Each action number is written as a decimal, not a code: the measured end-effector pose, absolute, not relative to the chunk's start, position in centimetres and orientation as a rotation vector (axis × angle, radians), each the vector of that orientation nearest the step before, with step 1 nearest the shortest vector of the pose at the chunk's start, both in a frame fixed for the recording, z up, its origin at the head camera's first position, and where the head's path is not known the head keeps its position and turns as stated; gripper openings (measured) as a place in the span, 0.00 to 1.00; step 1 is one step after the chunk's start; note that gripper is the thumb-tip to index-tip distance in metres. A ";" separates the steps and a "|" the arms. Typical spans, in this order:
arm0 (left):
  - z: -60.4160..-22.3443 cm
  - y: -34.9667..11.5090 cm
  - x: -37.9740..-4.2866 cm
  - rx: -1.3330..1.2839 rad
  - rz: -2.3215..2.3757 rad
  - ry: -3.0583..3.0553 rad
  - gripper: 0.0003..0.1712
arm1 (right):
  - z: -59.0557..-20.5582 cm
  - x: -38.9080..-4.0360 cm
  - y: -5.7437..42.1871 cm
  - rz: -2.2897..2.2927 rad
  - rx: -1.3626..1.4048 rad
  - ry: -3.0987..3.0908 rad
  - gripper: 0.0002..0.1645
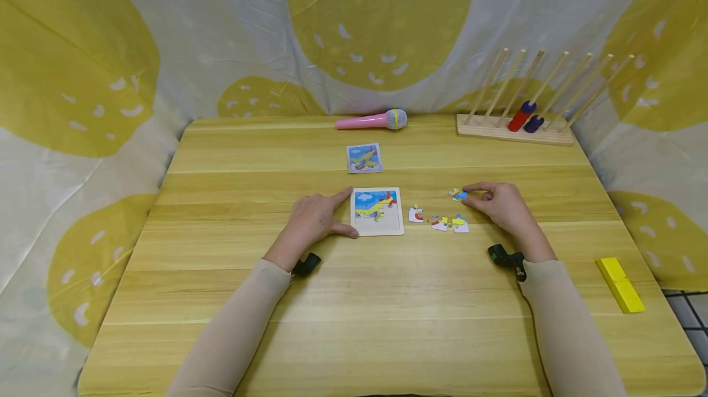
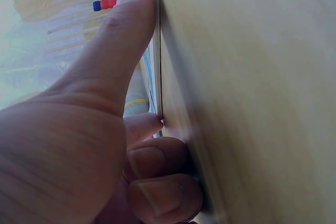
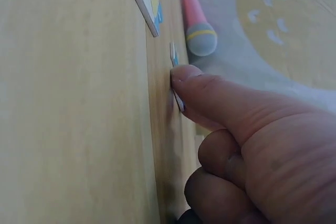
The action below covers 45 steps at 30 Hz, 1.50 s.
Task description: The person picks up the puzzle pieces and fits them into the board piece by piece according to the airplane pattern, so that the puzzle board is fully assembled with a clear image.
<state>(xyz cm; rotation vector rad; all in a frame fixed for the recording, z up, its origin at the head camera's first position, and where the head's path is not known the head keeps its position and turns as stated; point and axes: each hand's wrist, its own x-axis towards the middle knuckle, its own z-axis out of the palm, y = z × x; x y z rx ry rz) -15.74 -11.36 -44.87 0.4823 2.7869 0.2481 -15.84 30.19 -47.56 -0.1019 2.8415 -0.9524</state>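
Note:
A square wooden puzzle board (image 1: 387, 228) with a partly filled airplane picture lies mid-table. My left hand (image 1: 312, 222) holds it at the left side, thumb at the near corner and index finger at the far one; in the left wrist view the other fingers are curled beside the board's edge. Off to the right, my right hand (image 1: 500, 203) pinches a blue and yellow puzzle piece (image 1: 458, 195) between thumb and index finger. Loose jigsaw pieces (image 1: 460, 225) lie between board and right hand. Behind the board is a picture card (image 1: 364, 158) of a yellow airplane.
A pink toy microphone (image 1: 362, 121) lies near the back edge. At back right stands a wooden peg rack (image 1: 514, 134) with red and dark blue beads. A yellow block (image 1: 621, 285) lies by the right edge. Patterned cloth hangs behind the table.

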 end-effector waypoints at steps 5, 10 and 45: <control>-44.9 -11.4 -15.7 0.479 0.248 2.780 0.64 | -47.0 -15.7 28.7 -1.042 -0.140 2.805 0.21; -44.9 -11.6 -15.8 0.474 0.258 2.782 0.63 | -46.2 -16.0 24.0 -1.060 -0.334 2.724 0.20; -45.0 -11.4 -15.8 0.497 0.212 2.786 0.64 | -46.5 -16.3 16.2 -0.864 -0.613 2.722 0.15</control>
